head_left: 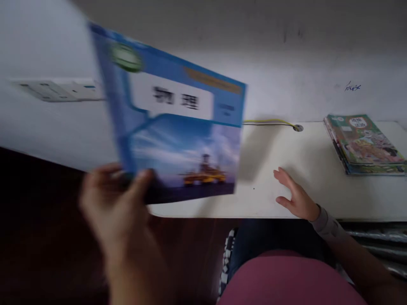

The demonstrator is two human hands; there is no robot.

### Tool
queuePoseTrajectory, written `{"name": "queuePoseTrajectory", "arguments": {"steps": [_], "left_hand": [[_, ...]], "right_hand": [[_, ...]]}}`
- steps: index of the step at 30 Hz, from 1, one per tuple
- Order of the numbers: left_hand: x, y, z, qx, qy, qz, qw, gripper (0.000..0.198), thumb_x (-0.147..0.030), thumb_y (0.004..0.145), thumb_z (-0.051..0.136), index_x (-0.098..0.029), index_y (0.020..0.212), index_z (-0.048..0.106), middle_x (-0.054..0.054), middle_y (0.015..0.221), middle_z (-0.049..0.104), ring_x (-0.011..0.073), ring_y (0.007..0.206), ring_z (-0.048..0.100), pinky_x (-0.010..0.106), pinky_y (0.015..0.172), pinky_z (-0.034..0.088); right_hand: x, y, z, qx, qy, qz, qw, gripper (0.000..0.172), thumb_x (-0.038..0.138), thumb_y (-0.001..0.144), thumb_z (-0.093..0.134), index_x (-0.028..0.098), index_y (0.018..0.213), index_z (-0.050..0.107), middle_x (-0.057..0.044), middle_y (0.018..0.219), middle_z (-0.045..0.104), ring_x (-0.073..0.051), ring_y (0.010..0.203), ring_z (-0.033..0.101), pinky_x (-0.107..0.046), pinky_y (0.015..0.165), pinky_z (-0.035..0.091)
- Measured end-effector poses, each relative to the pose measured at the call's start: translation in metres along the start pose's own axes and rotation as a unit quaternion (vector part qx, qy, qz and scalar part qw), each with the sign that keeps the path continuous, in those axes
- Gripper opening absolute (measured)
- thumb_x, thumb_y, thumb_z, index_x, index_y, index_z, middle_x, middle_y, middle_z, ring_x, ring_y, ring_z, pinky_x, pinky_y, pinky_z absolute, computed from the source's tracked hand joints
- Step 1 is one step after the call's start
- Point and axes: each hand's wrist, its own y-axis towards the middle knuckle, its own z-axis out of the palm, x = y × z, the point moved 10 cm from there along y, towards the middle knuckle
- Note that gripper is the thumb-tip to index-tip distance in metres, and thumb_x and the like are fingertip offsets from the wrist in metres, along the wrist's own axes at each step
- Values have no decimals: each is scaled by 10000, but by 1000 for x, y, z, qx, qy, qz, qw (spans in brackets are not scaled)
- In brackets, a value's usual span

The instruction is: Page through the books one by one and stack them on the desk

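A blue physics textbook is held up at the left, its front cover facing me, with a white title panel and a picture of an offshore rig. My left hand pinches its lower left corner, thumb on the cover and fingers behind; the hand is blurred. My right hand is over the white desk near its front edge, fingers and thumb apart, holding nothing. Whether it touches the desktop I cannot tell. A wristband is on that wrist.
A stack of books lies at the desk's right, a green illustrated cover on top. Yellow and black cables run along the back into a round hole. Wall sockets are at the left. A checkered seat edge shows below.
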Motion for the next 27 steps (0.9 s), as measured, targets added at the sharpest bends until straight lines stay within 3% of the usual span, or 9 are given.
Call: {"name": "queuePoseTrajectory", "arguments": {"steps": [2,4,6,8,11,14,16,19,27], "left_hand": [[35,-48,77,122,-131,-80,980,471,-324,518,830,-195,868,544,-66,766,603,65,651,539,188,663,444],[58,-104,141,241,-165,-161,943,414,-403,628,777,-201,893,532,-69,671,580,64,525,499,183,549,428],[59,-143,176,311,-158,-160,924,351,-448,759,668,-209,975,528,-37,727,618,95,588,564,213,586,468],[48,-165,195,400,-85,-71,910,310,-444,873,522,-195,1056,549,48,930,666,154,810,636,292,742,514],[37,-172,202,467,92,135,869,384,-406,927,425,-165,1198,553,156,1296,548,257,1212,510,430,993,427],[52,-175,201,491,255,263,791,488,-436,917,450,-180,1331,478,164,1432,432,326,1372,314,546,1072,314],[71,-178,198,499,346,290,740,546,-486,897,473,-221,1373,444,146,1468,392,375,1395,239,645,1058,251],[90,-180,192,498,415,286,706,583,-535,889,456,-246,1394,426,128,1491,358,430,1387,211,715,1011,231],[90,-181,185,489,410,288,714,593,-547,906,406,-241,1414,404,122,1488,363,409,1379,255,660,1034,261]], "right_hand": [[9,0,-6,-29,97,-4,995,780,517,899,469,239,1503,61,-157,1437,423,-260,1279,468,-438,1007,442],[6,-4,-28,-104,121,35,987,678,522,879,497,227,1445,269,-131,1307,553,-254,1155,566,-402,928,494],[-6,-16,-63,-197,100,110,969,503,472,849,561,217,1276,486,-78,1106,658,-232,980,631,-369,824,529],[-16,-28,-97,-249,88,168,950,376,404,800,628,216,1123,582,-32,971,688,-210,863,638,-347,761,532],[-20,-30,-137,-259,96,199,940,301,334,739,665,227,1018,635,-6,922,699,-200,828,629,-345,759,522],[-14,-13,-161,-229,81,208,948,244,293,729,620,236,964,656,5,858,692,-191,793,618,-335,728,514],[-7,5,-164,-190,51,209,958,189,280,723,585,221,885,663,2,786,671,-188,757,604,-318,683,500],[-1,34,-155,-122,10,210,970,148,282,714,560,197,799,646,-4,718,634,-185,718,584,-299,639,472],[16,87,-103,-30,-57,149,987,182,296,745,516,174,861,585,-14,830,616,-178,780,548,-290,678,436]]}}
